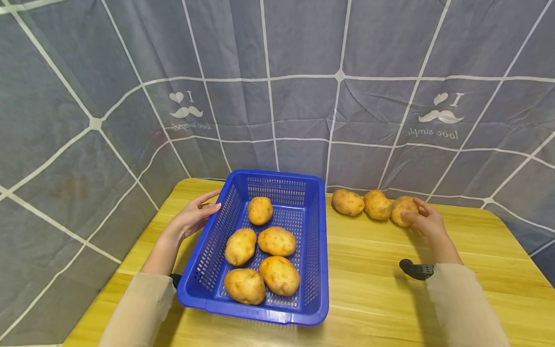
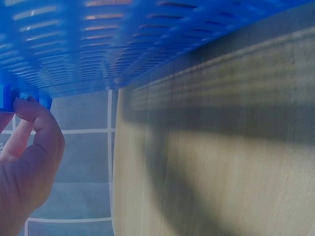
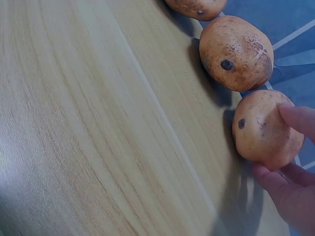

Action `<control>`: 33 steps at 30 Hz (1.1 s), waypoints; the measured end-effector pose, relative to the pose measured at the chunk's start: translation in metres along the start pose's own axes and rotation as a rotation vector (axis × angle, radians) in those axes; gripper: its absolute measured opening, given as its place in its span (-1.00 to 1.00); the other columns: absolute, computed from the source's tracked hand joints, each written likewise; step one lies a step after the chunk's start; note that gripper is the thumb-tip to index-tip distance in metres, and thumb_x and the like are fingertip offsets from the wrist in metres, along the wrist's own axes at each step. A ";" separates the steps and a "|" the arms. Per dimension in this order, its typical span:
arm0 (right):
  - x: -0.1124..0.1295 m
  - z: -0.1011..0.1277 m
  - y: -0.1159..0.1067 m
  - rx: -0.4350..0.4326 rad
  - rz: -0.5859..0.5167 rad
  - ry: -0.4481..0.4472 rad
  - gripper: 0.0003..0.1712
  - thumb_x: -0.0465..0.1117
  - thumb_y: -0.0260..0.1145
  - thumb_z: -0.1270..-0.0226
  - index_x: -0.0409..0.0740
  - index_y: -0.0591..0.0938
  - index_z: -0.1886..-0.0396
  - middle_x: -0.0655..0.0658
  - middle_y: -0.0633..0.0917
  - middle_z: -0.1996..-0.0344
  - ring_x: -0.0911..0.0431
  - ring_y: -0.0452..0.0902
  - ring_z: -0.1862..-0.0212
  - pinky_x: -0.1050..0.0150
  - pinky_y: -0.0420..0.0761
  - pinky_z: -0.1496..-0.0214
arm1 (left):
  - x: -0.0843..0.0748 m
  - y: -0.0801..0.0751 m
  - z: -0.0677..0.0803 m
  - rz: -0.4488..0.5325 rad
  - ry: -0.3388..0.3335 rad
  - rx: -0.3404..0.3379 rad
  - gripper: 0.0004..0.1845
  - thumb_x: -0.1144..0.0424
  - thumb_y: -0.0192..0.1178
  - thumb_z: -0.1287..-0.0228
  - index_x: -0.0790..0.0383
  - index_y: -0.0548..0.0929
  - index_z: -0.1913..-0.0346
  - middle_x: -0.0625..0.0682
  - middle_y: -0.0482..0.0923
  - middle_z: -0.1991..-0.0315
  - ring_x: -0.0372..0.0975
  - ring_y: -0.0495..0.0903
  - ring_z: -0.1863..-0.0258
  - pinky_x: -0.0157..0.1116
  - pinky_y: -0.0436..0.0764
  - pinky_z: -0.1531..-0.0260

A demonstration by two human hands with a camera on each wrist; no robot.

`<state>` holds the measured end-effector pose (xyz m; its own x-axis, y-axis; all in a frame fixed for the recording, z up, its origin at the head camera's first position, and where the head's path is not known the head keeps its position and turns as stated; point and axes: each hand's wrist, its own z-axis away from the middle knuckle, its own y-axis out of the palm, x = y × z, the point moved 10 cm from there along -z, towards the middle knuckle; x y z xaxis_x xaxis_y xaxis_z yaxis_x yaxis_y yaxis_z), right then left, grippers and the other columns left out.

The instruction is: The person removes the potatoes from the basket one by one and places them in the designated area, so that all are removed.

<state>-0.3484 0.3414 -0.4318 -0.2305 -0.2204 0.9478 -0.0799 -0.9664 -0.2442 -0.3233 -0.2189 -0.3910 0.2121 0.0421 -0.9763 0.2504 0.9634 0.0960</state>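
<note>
Head view: a blue basket [image 1: 256, 312] stands on the table [image 1: 368, 274] with five potatoes [image 1: 277, 241] inside, while a row of three lies off to its right near the cloth backdrop [image 1: 303, 111]. The work looks partway through: five potatoes are in and three are out (whether they are going in or coming out, I cannot tell).

The left hand [image 1: 195, 217] grips the basket's left rim, fingers bent at its edge in the left wrist view. The right hand [image 1: 430, 224] grasps the rightmost potato [image 1: 399, 207] between thumb and fingers; whether it has left the wood is unclear. Its two neighbours, the middle potato [image 1: 376, 205] and the left potato [image 1: 348, 202], are unheld.

Counted up: eight potatoes, one basket, one table, two hands.
</note>
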 end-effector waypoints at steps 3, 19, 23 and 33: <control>-0.001 0.000 0.001 0.012 0.006 0.011 -0.09 -0.18 0.25 -0.29 -0.15 -0.06 -0.47 -0.49 -0.16 -0.38 0.50 0.31 0.32 0.54 0.51 0.26 | 0.000 -0.001 0.001 -0.009 -0.001 0.000 -0.33 0.40 0.02 -0.37 0.29 -0.02 -0.45 -0.05 0.60 0.30 -0.27 0.62 0.33 -0.32 0.63 0.25; 0.002 -0.004 -0.014 0.018 0.068 0.014 -0.10 -0.05 0.35 -0.19 0.03 0.12 -0.46 -0.51 -0.02 -0.35 0.04 0.44 -0.03 0.39 0.58 0.15 | -0.001 0.000 0.002 -0.038 -0.012 -0.007 -0.31 0.35 0.06 -0.36 0.26 -0.01 -0.45 -0.03 0.60 0.25 -0.23 0.64 0.29 -0.28 0.63 0.22; 0.017 0.002 -0.016 0.012 0.080 -0.010 -0.12 -0.06 0.31 -0.24 -0.08 0.10 -0.46 -0.47 0.05 -0.33 0.22 0.42 0.12 0.39 0.59 0.14 | -0.001 0.000 0.001 -0.028 -0.012 -0.004 -0.31 0.36 0.05 -0.36 0.27 -0.02 -0.45 -0.04 0.60 0.26 -0.25 0.63 0.30 -0.29 0.63 0.23; 0.061 0.011 -0.002 0.103 0.065 -0.058 -0.08 -0.05 0.31 -0.24 -0.11 0.04 -0.47 -0.29 0.15 -0.26 0.31 0.36 0.06 0.35 0.57 0.03 | 0.000 0.000 0.001 -0.001 -0.010 0.006 -0.32 0.38 0.03 -0.37 0.28 -0.03 -0.45 -0.03 0.61 0.26 -0.26 0.63 0.31 -0.32 0.63 0.23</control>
<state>-0.3511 0.3282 -0.3716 -0.1749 -0.2878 0.9416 0.0342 -0.9575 -0.2863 -0.3229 -0.2194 -0.3908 0.2218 0.0383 -0.9744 0.2567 0.9617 0.0962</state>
